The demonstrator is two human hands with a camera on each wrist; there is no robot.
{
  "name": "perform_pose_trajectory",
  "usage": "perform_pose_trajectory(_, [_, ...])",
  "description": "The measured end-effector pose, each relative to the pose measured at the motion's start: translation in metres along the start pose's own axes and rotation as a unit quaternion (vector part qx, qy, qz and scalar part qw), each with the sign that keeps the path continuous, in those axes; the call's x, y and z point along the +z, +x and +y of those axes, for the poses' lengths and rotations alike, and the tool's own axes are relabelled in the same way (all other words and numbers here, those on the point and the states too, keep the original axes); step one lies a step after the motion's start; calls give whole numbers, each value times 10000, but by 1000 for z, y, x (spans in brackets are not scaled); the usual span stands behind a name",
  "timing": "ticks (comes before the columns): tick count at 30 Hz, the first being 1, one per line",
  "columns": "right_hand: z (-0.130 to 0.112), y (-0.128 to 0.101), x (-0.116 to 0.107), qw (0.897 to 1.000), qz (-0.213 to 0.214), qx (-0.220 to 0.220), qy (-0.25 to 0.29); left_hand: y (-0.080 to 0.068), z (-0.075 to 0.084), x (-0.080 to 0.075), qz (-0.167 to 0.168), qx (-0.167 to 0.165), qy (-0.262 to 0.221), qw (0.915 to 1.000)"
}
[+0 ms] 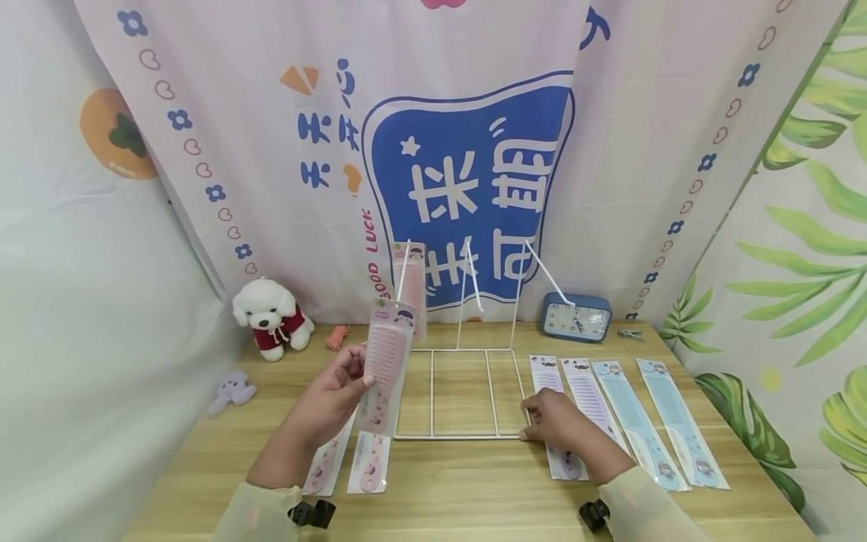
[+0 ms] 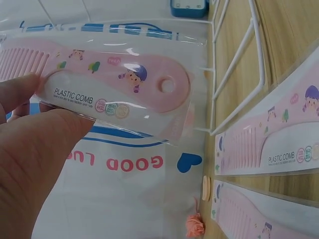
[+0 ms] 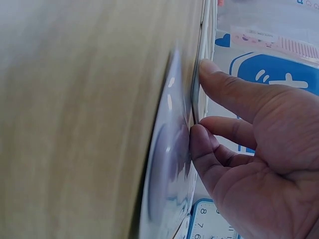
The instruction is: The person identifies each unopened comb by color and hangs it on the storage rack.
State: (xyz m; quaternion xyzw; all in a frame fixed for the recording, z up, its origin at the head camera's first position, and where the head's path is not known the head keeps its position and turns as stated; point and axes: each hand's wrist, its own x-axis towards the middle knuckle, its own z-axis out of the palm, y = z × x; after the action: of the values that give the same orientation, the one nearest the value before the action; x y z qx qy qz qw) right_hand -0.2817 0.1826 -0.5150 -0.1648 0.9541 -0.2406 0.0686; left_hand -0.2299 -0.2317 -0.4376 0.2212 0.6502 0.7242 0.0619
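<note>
**Pink comb held up at the wire rack, other hand steadying the rack's base**

Nearest the head camera, two pale sleeves are reaching in over the front edge of the wooden table (image 1: 474, 497). The left hand (image 1: 332, 399) is pinching a packaged pink plastic comb (image 1: 386, 369) between thumb and fingers, holding it upright above the tabletop, just left of the white wire rack (image 1: 467, 391). In the left wrist view the thumb and fingers (image 2: 45, 124) are gripping the wrapper near the "PLASTIC COMB" label.

Counting left to right: two more packaged pink combs (image 1: 369, 463) are lying flat beneath that hand near the front edge; one pink comb (image 1: 412, 282) is hanging on the rack's leftmost prong; three prongs are showing in all. Right of the rack four packaged combs are lying side by side, two lilac combs (image 1: 576, 391) and two light blue combs (image 1: 653, 414).

The right hand (image 1: 552, 418) is resting with loosely curled fingertips against the rack's front right corner, lying over the nearest lilac comb; it is holding nothing.

A plush dog (image 1: 271, 316) is sitting at the back left, a blue alarm clock (image 1: 576, 318) at the back right. Bare wood is lying open inside the rack's base and along the front edge between the sleeves.
</note>
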Motion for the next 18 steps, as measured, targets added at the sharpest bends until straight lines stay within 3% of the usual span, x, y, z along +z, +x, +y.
perform_pose_trajectory(6, [0,0,0,10000,8,-33,-6,1,-2,-2,-24,83,32,10000])
perform_pose_trajectory(9, [0,-1,0,10000,-18,61,42,4,-2,-1,175,-28,81,9998])
perform_pose_trajectory(13, [0,0,-1,10000,-7,37,27,11,-1,6,876,-414,147,9952])
perform_pose_trajectory(18, [1,0,-1,10000,-16,-88,-35,29,-1,17,1867,-729,255,9794])
